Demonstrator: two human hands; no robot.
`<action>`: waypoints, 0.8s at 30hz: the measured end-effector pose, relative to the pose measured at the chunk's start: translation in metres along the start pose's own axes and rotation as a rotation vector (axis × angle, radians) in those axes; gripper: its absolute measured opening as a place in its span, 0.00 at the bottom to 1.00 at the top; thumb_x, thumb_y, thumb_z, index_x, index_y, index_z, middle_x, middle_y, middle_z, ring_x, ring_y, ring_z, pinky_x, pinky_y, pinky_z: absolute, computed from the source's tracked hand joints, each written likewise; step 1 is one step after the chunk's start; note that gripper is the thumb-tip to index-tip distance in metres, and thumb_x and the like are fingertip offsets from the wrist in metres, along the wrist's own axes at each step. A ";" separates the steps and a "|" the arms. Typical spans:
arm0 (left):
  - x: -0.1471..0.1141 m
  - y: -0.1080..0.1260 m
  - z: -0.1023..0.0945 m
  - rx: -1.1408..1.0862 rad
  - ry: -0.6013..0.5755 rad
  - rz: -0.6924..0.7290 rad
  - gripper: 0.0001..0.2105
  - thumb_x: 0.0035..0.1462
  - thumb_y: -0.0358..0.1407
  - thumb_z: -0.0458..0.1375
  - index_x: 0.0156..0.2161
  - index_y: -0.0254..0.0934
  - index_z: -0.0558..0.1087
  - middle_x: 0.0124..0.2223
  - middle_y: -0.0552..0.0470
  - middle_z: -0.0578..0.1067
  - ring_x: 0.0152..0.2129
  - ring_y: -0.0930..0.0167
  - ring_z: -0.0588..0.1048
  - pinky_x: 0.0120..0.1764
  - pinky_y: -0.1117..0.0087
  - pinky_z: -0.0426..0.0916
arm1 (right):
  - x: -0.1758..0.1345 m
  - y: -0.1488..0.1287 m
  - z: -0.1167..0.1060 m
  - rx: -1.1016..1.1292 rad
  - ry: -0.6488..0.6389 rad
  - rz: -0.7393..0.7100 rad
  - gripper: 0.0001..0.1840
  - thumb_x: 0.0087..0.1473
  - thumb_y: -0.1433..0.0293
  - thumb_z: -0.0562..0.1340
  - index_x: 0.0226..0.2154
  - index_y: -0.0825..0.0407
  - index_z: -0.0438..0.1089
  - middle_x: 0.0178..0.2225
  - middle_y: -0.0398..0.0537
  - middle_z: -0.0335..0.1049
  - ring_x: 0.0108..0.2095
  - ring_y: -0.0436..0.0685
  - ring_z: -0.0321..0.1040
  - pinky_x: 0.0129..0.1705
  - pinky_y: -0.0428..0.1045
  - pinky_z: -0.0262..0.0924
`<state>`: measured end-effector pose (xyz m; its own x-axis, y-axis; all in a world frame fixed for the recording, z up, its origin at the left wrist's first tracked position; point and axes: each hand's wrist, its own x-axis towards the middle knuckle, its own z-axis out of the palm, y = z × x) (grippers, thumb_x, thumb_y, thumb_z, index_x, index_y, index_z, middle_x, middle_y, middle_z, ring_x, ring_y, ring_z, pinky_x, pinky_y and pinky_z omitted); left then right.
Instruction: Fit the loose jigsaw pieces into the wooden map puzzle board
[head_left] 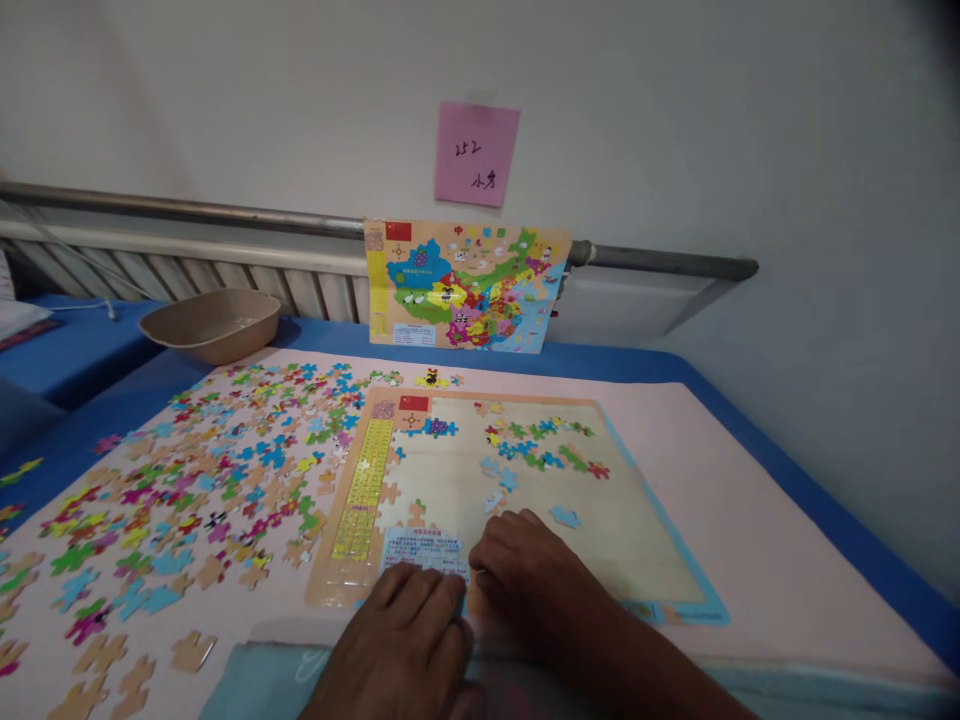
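A jigsaw puzzle board (615,520) lies before me, partly filled along its left side and lower left. Over its lower edge, my left hand (409,635) has its fingers curled together beside the white-and-blue text block (420,548). Close to its right, my right hand (536,575) is closed, fingertips bent down at the board. Whatever is under or between the fingers of either hand is hidden. Loose light-blue pieces (565,516) and small joined clusters, such as a blue-and-green one (536,455), lie on the bare part of the board.
Many loose puzzle pieces (247,450) spread over the pink cloth (720,450) at the left. A printed map picture (465,290) leans against the rail (675,262) at the back. A beige basin (214,325) stands back left. A pink note (476,155) hangs on the wall.
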<state>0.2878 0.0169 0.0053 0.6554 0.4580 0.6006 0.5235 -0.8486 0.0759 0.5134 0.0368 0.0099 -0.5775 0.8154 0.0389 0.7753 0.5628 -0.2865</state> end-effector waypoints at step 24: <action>0.001 -0.001 0.024 0.001 0.195 0.032 0.23 0.81 0.31 0.43 0.32 0.38 0.72 0.39 0.56 0.79 0.35 0.69 0.71 0.48 0.62 0.61 | -0.001 0.000 0.003 -0.205 0.068 -0.065 0.12 0.69 0.74 0.68 0.33 0.51 0.69 0.34 0.45 0.74 0.37 0.59 0.65 0.40 0.56 0.47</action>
<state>0.3009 0.0247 -0.0131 0.5537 0.3708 0.7456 0.5047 -0.8616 0.0537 0.5127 0.0356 0.0071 -0.6151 0.7796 0.1178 0.7765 0.6249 -0.0811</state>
